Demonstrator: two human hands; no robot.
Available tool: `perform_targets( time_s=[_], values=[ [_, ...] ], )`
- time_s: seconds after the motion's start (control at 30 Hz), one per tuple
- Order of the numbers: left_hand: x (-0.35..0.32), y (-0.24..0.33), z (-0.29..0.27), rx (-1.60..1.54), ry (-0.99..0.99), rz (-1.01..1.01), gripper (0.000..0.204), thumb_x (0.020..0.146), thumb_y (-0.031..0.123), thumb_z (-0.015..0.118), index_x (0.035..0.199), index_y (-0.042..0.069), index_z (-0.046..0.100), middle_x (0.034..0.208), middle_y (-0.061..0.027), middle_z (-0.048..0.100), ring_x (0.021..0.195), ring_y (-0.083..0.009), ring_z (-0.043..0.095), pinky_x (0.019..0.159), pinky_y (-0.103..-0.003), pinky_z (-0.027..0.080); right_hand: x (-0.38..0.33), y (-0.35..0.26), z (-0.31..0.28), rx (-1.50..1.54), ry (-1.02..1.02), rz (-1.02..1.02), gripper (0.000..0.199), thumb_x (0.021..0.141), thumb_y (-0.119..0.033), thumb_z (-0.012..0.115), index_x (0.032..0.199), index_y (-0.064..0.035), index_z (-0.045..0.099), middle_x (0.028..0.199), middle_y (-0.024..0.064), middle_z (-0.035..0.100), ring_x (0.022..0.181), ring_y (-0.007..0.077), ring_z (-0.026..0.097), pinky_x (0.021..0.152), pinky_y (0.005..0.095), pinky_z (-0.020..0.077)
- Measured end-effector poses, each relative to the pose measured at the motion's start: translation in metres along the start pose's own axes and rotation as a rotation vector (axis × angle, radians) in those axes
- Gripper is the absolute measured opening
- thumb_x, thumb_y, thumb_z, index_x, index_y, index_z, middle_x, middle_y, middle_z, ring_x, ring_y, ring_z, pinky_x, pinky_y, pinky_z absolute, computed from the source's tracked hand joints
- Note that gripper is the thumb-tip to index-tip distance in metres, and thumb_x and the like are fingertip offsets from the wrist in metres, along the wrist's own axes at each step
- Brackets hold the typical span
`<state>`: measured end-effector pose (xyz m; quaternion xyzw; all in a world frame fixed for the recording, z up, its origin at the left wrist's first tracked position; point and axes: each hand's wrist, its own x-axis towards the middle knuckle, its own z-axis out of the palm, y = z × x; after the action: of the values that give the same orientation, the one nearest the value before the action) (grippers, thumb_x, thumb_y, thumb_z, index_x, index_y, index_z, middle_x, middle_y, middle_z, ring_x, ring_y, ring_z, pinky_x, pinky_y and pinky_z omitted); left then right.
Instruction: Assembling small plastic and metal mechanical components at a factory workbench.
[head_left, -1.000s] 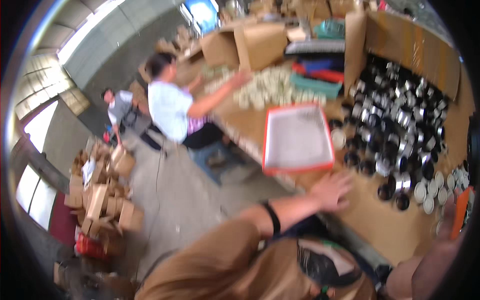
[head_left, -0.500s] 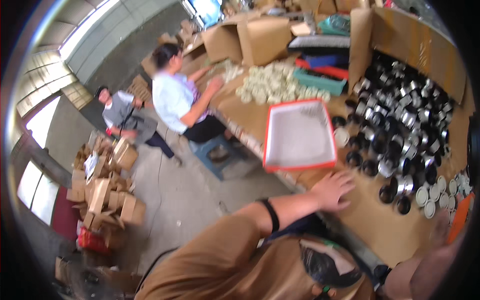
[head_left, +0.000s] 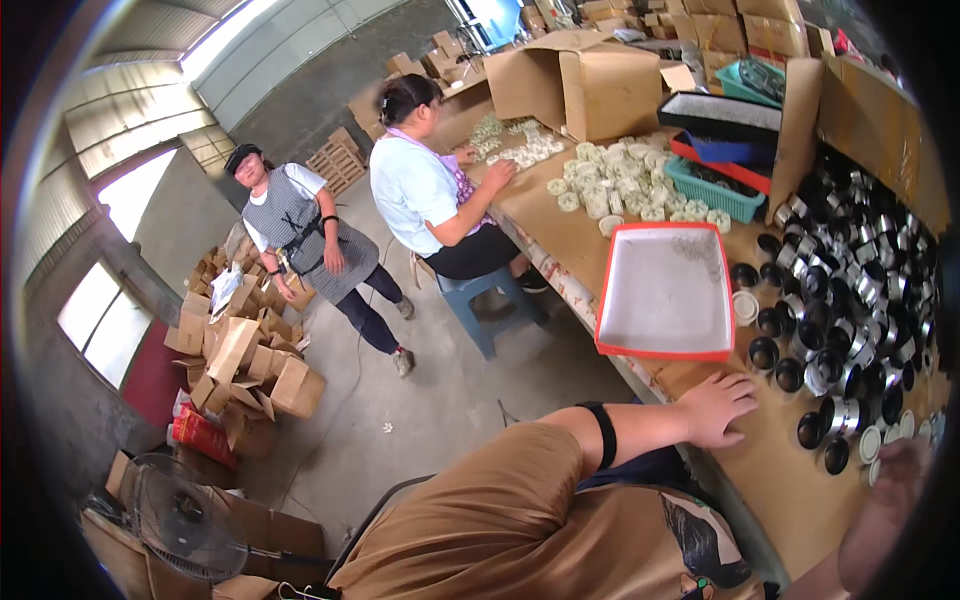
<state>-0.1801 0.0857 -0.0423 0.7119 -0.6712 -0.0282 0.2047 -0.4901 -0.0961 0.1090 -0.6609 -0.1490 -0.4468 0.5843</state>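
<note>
My left hand [head_left: 718, 410] rests on the cardboard-covered tabletop with its fingers stretched out and slightly apart, holding nothing. Just beyond it lies a shallow white tray with a red rim [head_left: 665, 354], with some small thin pieces in its far right corner. My right hand [head_left: 895, 490] is at the lower right, dark and smeared near the picture's rim, so its fingers cannot be made out. Close to it are several round white discs [head_left: 870, 443]. Between the hands and the far box spreads a heap of black and silver cylindrical parts [head_left: 830, 300].
Cream-coloured round parts [head_left: 625, 175] are piled beyond the tray, beside a green basket [head_left: 715, 190]. A co-worker [head_left: 420, 190] sits at the table on a blue stool [head_left: 480, 305]. Another person [head_left: 310, 240] stands near heaped cartons [head_left: 235, 350]. A fan [head_left: 185, 520] stands lower left.
My view has swung left, so the table and tray appear farther right. My left hand stays flat on the table. The right hand now shows closer to the white discs.
</note>
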Motion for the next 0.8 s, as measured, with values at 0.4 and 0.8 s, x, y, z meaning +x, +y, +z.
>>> perform_targets(
  time_s=[0.4, 0.8],
  values=[
    [-0.003, -0.004, -0.002, -0.036, -0.003, -0.023, 0.064, 0.081, 0.035, 0.074, 0.137, 0.009, 0.058, 0.152, -0.0159, 0.045, 0.146, -0.0353, 0.037, 0.113, -0.054, 0.037, -0.127, 0.089, -0.004, -0.109, 0.086, 0.763, 0.031, 0.099, -0.032, 0.063, 0.099, -0.0012, 0.063, 0.086, 0.0094, 0.066, 0.072, 0.0157, 0.063, 0.066, 0.0277, 0.0504],
    [0.008, 0.006, -0.005, 0.03, -0.002, 0.021, 0.054, 0.082, 0.037, 0.071, 0.128, 0.009, 0.064, 0.143, -0.0165, 0.054, 0.137, -0.0361, 0.047, 0.105, -0.055, 0.045, -0.159, 0.081, 0.021, -0.479, 0.339, 0.886, 0.007, 0.097, -0.007, 0.063, 0.096, -0.001, 0.066, 0.081, 0.0023, 0.063, 0.074, 0.011, 0.059, 0.068, 0.0265, 0.0481]
  ],
)
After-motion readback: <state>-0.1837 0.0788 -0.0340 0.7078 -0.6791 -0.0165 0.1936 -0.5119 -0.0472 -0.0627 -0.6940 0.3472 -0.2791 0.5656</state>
